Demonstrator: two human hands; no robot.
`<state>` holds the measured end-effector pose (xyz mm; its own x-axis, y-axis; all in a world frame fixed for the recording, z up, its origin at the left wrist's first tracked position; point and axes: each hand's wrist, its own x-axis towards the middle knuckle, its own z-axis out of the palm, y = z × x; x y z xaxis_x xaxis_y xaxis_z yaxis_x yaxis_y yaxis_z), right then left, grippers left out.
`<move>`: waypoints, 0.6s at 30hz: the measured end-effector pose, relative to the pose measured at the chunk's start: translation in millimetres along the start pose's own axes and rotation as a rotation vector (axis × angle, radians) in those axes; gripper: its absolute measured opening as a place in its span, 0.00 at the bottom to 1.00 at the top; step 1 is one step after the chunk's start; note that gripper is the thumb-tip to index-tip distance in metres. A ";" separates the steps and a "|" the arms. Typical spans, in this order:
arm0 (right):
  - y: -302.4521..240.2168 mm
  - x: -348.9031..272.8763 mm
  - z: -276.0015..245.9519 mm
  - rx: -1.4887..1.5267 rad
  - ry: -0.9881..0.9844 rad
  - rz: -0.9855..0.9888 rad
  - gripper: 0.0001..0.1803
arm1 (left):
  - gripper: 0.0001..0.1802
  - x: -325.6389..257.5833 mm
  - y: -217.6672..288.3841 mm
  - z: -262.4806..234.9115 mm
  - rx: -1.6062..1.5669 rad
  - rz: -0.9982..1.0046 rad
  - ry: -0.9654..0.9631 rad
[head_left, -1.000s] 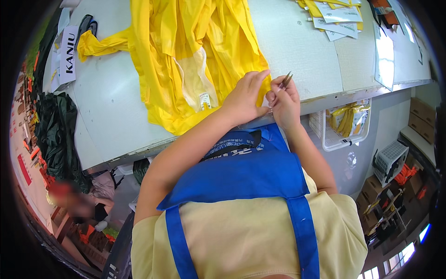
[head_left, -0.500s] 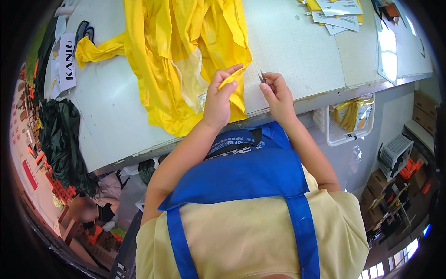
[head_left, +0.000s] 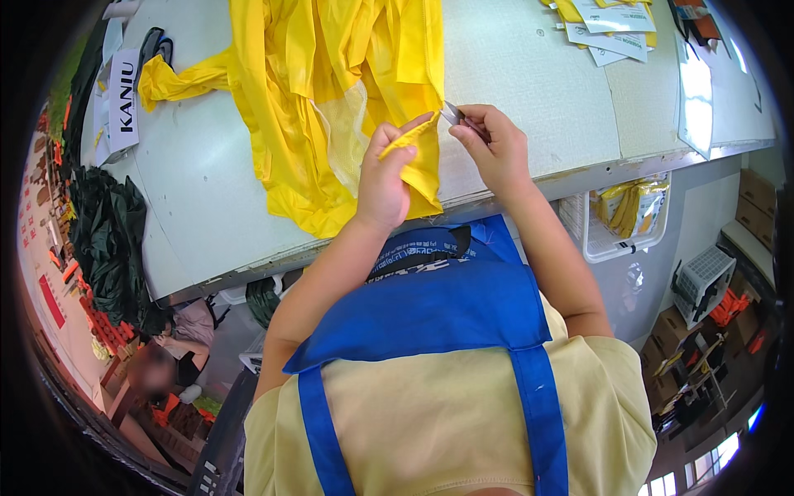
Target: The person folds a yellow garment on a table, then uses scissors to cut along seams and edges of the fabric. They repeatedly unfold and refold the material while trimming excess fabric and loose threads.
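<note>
A yellow raincoat-like garment [head_left: 298, 165] lies spread over the white table, with a pale translucent panel in its middle and one sleeve reaching left. My left hand [head_left: 387, 178] is closed on the garment's right edge, pinching a fold of it up near the table's front. In my right hand [head_left: 496, 150] is a pair of small thread snips [head_left: 454, 114], gripped between thumb and fingers. Their metal blades point left and meet the pinched yellow edge; whether they touch the cloth or a thread I cannot tell.
White table [head_left: 546, 107] with a metal front edge. Yellow packets with white cards [head_left: 612, 41] lie far right. A dark green garment [head_left: 107, 240] hangs off the left end. A white basket [head_left: 612, 252] of yellow packages sits below the edge. Another person [head_left: 157, 372] is at lower left.
My right hand has moved slightly up and turned, bringing the snips left to the garment's edge. My left hand keeps its pinch on the fold. The view has shifted slightly.
</note>
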<state>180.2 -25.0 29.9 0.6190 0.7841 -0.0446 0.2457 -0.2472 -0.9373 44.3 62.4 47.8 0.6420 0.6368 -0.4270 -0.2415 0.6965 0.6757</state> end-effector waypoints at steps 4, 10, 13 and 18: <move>-1.4 -1.2 -17.4 -0.024 -0.053 0.089 0.15 | 0.11 -1.0 -4.7 -8.1 0.987 0.540 -0.170; -4.2 -0.8 -14.3 0.560 -0.139 0.542 0.17 | 0.13 1.3 -7.1 9.8 1.220 0.766 -0.345; -2.5 0.2 -14.3 0.629 -0.085 0.547 0.17 | 0.10 4.7 1.9 18.1 1.185 0.624 -0.481; 0.8 -1.2 -17.2 0.639 -0.144 0.459 0.18 | 0.18 20.2 -9.5 9.0 0.984 0.271 -0.153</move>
<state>192.5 -36.0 35.2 0.4413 0.7601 -0.4770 -0.5123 -0.2231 -0.8293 66.2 65.6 38.3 0.7569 0.6354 -0.1528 0.2668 -0.0870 0.9598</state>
